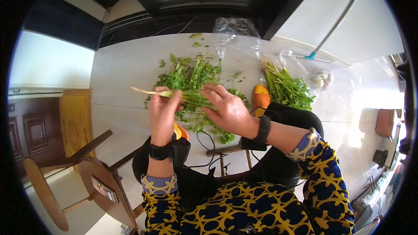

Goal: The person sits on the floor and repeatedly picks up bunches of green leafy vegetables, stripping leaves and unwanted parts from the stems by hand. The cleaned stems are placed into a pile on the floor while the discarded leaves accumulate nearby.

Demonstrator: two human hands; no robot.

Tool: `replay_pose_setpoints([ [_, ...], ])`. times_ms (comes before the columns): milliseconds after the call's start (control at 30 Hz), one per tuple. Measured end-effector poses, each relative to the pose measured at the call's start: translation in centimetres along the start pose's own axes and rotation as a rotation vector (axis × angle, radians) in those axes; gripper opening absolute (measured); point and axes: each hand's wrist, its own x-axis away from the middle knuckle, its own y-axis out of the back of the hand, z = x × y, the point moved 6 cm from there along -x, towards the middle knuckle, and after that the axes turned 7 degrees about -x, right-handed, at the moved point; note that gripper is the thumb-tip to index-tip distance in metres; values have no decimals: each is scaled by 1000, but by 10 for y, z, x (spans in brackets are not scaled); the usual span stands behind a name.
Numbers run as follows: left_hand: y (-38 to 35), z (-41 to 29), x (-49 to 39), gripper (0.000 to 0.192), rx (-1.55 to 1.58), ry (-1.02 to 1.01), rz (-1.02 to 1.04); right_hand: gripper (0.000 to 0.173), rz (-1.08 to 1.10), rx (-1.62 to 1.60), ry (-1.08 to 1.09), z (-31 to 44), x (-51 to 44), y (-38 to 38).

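My left hand (pixel 161 111) grips a celery-like green plant (pixel 169 94) near its pale root, which points left. The stems run right, held level above a loose pile of leafy greens (pixel 186 75) on the floor. At the stems' other end is my right hand (pixel 230 109), its fingers over them and its thumb below; whether it grips them is hidden by blur and leaves. Farther right lies a bundle of similar greens (pixel 284 85), roots pointing away from me.
Orange slippers (pixel 261 96) are on my feet. A clear plastic bag (pixel 236 36) lies beyond the pile; pale round vegetables (pixel 321 79) sit in plastic at right. A squeegee-like tool (pixel 313 55) leans by the white panel. A wooden chair (pixel 98 182) stands at lower left.
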Motion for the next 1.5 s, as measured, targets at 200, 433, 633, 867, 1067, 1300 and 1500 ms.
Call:
replay_pose_setpoints([
  [200, -42, 6, 9, 22, 28, 30, 304, 37, 159, -8, -161, -15, -3, -2],
  [433, -41, 7, 7, 37, -147, 4, 365, 25, 85, 406, -364, -90, 10, 54],
  [633, -33, 8, 5, 28, -184, -58, 375, 22, 44, 832, -781, -166, 58, 142],
  [867, -18, -2, 1, 20, -103, -123, 215, 17, -3, 1071, -953, -215, 93, 179],
  [1067, 28, -20, 3, 17, 25, -169, -211, 29, 247, 740, -953, -246, 68, 93],
  [1300, 44, -18, 16, 17, 78, -128, -364, 27, 353, 392, -730, -236, 5, -58],
  [1500, 53, -14, 32, 18, 238, -87, -315, 25, 452, 250, -687, -253, -45, -146],
])
